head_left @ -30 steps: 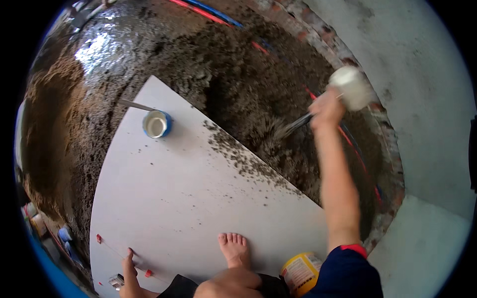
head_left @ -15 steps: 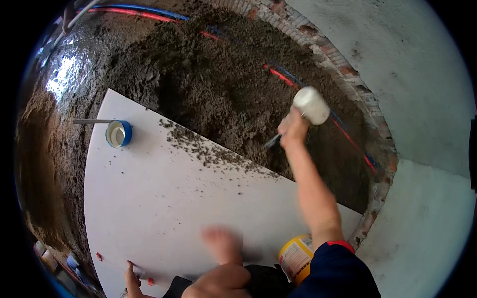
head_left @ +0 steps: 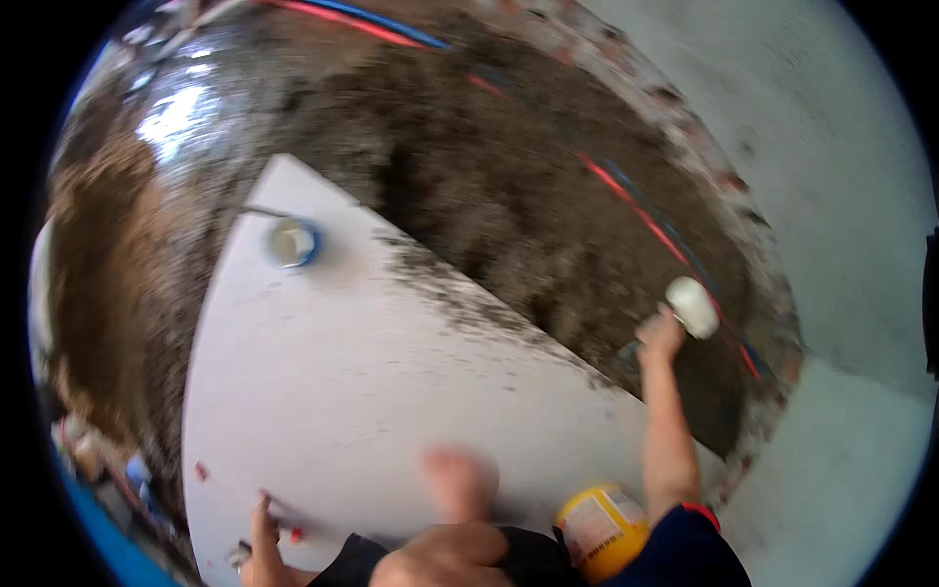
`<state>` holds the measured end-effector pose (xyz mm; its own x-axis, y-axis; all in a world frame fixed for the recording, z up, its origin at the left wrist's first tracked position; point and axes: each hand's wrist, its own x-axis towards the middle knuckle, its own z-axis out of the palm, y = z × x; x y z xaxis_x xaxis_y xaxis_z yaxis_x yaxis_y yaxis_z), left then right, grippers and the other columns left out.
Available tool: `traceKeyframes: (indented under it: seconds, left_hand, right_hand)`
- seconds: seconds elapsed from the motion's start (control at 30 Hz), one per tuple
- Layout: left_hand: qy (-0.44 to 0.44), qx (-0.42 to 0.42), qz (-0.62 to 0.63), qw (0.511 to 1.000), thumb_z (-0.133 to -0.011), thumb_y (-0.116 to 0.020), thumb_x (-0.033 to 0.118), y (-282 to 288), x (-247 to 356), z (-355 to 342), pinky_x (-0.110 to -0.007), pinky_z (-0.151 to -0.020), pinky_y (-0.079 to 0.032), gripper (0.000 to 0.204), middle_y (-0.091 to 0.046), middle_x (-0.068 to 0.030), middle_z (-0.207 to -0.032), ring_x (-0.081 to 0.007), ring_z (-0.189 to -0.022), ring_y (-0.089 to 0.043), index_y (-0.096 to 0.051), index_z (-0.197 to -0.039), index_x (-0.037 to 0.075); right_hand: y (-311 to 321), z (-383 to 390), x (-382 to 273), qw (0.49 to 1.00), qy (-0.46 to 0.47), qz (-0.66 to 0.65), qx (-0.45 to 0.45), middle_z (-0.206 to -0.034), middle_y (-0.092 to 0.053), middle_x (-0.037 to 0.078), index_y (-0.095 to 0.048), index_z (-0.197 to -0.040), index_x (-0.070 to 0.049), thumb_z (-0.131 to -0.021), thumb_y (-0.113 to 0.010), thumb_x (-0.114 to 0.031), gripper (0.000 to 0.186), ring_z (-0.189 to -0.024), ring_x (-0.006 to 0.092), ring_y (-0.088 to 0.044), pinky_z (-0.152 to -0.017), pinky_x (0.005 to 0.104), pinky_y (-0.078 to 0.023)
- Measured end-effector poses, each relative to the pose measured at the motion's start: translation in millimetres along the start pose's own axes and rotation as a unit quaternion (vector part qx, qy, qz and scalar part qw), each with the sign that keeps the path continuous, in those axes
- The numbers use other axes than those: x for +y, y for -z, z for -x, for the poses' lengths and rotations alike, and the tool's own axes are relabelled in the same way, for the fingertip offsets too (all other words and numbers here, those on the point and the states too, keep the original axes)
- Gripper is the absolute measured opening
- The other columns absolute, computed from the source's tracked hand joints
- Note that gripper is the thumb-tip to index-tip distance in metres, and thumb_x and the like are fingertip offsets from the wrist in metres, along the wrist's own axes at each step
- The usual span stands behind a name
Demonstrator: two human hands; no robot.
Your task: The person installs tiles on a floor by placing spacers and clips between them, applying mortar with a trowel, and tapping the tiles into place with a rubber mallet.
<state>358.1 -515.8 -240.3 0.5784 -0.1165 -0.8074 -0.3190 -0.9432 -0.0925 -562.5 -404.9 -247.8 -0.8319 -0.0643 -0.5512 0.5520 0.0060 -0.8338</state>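
My right hand (head_left: pixel 661 334) is wrapped round the handle of a mallet with a round white head (head_left: pixel 693 306). It is held over the rough wet mortar bed (head_left: pixel 548 215), just past the far edge of a large pale slab (head_left: pixel 323 382). A grey end of the handle pokes out on the hand's other side. At the lower left, my left hand (head_left: pixel 262 536) is low on the slab with a finger stretched out; its other fingers are hard to see. Small red pieces (head_left: pixel 296 535) and a silvery thing (head_left: pixel 238 555) lie beside it.
A blue-rimmed round thing (head_left: pixel 311 244) with a grey stick sits near the slab's far corner. Mortar crumbs (head_left: pixel 460 298) strew the far edge. A yellow bucket (head_left: pixel 604 533) stands beside my right arm. Red and blue pipes (head_left: pixel 636 205) cross the mortar; a wall (head_left: pixel 773 127) borders the right.
My right hand has moved with the mallet rightward and nearer along the slab's far edge. The whole view has shifted, and the picture is more blurred. The left hand stays low on the slab.
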Motion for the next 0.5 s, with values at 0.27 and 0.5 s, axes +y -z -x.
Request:
traceKeyframes:
  seconds: [0.27,0.5]
  left_hand:
    - [0.023,0.104,0.14,0.984,-0.079,-0.043,0.084,6,31,20,-0.061,-0.109,-0.026,0.113,-0.025,-0.0263,-0.154,-0.0444,-0.139,-0.029,-0.028,-0.147,-0.005]
    - [0.187,0.372,0.136,0.899,-0.088,-0.032,0.075,-24,74,-20,-0.052,-0.119,-0.007,0.104,-0.012,-0.0273,-0.158,-0.043,-0.147,-0.008,-0.018,-0.15,-0.008]
  right_hand:
    - [-126,-10,-149,0.962,0.258,0.076,-0.056,-0.056,-0.027,-0.005,-0.032,-0.064,-0.019,-0.098,-0.051,-0.025,0.04,-0.047,0.0091,-0.028,-0.044,0.027,-0.025]
    - [-313,161,-237,0.852,0.401,-0.048,-0.332,-0.066,-0.024,-0.004,-0.034,-0.071,-0.015,-0.103,-0.041,-0.022,0.033,-0.056,0.0102,-0.026,-0.052,0.0265,-0.026]
